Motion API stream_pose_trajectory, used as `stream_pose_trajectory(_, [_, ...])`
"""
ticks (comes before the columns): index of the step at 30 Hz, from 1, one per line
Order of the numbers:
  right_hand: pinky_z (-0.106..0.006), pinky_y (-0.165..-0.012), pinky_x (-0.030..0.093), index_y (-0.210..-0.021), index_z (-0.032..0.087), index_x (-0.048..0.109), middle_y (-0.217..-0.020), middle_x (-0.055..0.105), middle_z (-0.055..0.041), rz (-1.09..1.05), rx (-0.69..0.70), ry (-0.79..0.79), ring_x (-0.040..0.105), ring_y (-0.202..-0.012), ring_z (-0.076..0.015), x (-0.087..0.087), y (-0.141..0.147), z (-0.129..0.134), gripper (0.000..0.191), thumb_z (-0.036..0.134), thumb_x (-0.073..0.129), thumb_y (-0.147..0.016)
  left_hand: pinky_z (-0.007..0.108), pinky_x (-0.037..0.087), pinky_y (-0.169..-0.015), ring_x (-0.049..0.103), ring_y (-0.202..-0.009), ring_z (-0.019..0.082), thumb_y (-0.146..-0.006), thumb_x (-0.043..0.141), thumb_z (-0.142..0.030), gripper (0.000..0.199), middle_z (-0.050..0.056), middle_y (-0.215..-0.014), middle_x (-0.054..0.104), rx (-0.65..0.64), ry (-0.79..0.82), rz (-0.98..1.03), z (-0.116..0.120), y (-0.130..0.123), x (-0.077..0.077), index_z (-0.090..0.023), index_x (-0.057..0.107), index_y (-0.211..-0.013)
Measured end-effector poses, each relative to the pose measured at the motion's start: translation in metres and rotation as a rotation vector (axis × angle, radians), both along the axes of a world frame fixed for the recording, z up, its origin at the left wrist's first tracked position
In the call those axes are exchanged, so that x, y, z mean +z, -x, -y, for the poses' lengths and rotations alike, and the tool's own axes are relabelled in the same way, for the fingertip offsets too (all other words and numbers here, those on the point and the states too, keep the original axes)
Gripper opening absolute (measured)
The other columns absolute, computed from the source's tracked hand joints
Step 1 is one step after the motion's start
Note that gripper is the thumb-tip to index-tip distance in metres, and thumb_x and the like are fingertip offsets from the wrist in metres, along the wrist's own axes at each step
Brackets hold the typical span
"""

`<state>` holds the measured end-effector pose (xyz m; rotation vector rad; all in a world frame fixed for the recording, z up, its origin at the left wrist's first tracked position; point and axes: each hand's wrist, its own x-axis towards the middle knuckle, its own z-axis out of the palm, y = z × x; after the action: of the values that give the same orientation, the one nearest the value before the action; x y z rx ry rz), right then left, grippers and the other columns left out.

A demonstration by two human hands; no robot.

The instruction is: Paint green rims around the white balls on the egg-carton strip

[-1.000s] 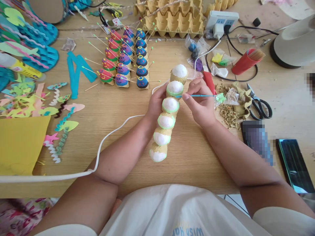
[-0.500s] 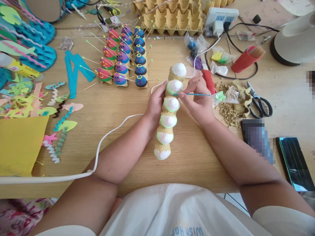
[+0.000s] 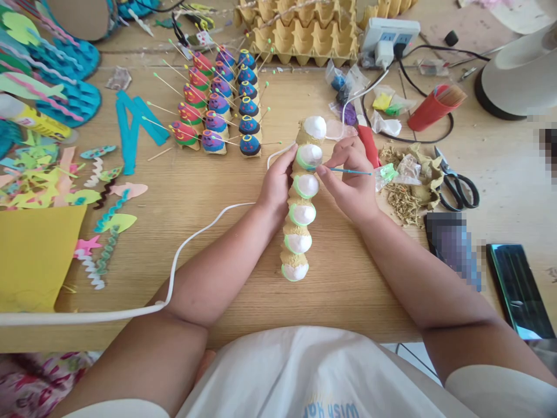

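A strip of egg carton (image 3: 295, 230) with several bumps capped in white points toward me; light green lines the edges of most caps. My left hand (image 3: 278, 179) is closed on the strip's left side near its far end, with part of the fingers hidden behind it. Between thumb and fingers, my right hand (image 3: 351, 177) pinches a thin blue stick tool (image 3: 354, 171). Its tip meets the edge of the second cap from the far end. What the tip is made like is too small to tell.
Painted egg-carton caterpillars (image 3: 215, 104) with pin-like feelers stand beyond my left hand. Egg trays (image 3: 304, 43) and a power strip (image 3: 389, 32) lie at the back. Scissors (image 3: 456, 183), a phone (image 3: 520, 290) and a red cup (image 3: 435, 107) are rightward; paper cutouts (image 3: 35, 174) leftward. A white cable (image 3: 178, 249) crosses by my left arm.
The egg-carton strip has turned slightly, its near end shifting right and its caps rolling toward the right. Both hands keep nearly the same place, and the stick tilts a little more.
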<state>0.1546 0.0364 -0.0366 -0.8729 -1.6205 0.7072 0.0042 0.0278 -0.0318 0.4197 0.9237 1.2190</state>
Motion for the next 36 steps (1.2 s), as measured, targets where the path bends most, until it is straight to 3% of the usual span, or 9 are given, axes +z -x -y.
stream_pose_trajectory(7, [-0.056, -0.112, 0.053, -0.084, 0.028, 0.065, -0.094, 0.055, -0.0026, -0.039, 0.009, 0.037, 0.060, -0.105, -0.0246, -0.005, 0.000, -0.003, 0.048, 0.075, 0.078, -0.088, 0.048, 0.066, -0.097, 0.075, -0.130, 0.040, -0.087, 0.081, -0.064, 0.034, 0.003, -0.099, 0.087, -0.029, -0.082, 0.034, 0.003, -0.001, 0.002, -0.031, 0.078, -0.086])
stream_pose_trajectory(11, [-0.054, -0.109, 0.054, -0.084, 0.028, 0.065, -0.094, 0.056, -0.0026, -0.038, -0.009, 0.036, 0.060, -0.105, -0.0243, -0.005, 0.001, -0.001, 0.045, 0.070, 0.080, -0.089, 0.044, 0.063, -0.102, 0.072, -0.135, 0.036, -0.090, 0.080, -0.064, 0.036, 0.002, -0.095, 0.087, -0.019, -0.107, 0.030, 0.004, -0.002, 0.004, -0.029, 0.080, -0.092])
stream_pose_trajectory(19, [-0.055, -0.110, 0.055, -0.083, 0.028, 0.064, -0.094, 0.057, -0.0028, -0.052, -0.014, 0.029, 0.061, -0.108, -0.0254, -0.005, 0.000, -0.002, 0.043, 0.066, 0.081, -0.089, 0.036, 0.061, -0.102, 0.077, -0.128, 0.029, -0.094, 0.080, -0.054, 0.031, 0.003, -0.098, 0.086, 0.028, -0.128, 0.047, 0.002, -0.003, -0.002, -0.024, 0.078, -0.087])
stream_pose_trajectory(26, [-0.054, -0.111, 0.057, -0.083, 0.028, 0.065, -0.094, 0.061, -0.0025, -0.063, 0.002, 0.029, 0.064, -0.106, -0.0244, -0.005, -0.001, -0.003, 0.041, 0.064, 0.083, -0.089, 0.034, 0.061, -0.102, 0.076, -0.130, 0.029, -0.091, 0.083, -0.057, 0.033, 0.003, -0.100, 0.086, 0.048, -0.131, 0.020, 0.001, -0.003, -0.003, -0.024, 0.078, -0.088])
stream_pose_trajectory(31, [-0.043, -0.093, 0.062, -0.089, 0.029, 0.063, -0.087, 0.060, 0.0018, -0.269, -0.040, 0.078, 0.066, -0.090, -0.0189, -0.016, -0.001, -0.012, 0.043, 0.070, 0.078, -0.091, 0.043, 0.063, -0.103, 0.076, -0.129, 0.036, -0.092, 0.079, -0.064, 0.038, 0.005, -0.099, 0.087, -0.024, -0.108, 0.029, 0.002, -0.001, 0.000, -0.026, 0.078, -0.090])
stream_pose_trajectory(36, [-0.031, -0.072, 0.055, -0.102, 0.033, 0.064, -0.074, 0.053, 0.0052, -0.385, -0.056, 0.250, 0.061, -0.074, -0.0145, -0.027, -0.009, -0.026, 0.040, 0.072, 0.072, -0.094, 0.051, 0.066, -0.091, 0.080, -0.116, 0.044, -0.080, 0.080, -0.080, 0.050, 0.008, -0.084, 0.082, -0.061, -0.036, 0.031, 0.002, 0.003, 0.000, -0.030, 0.072, -0.081])
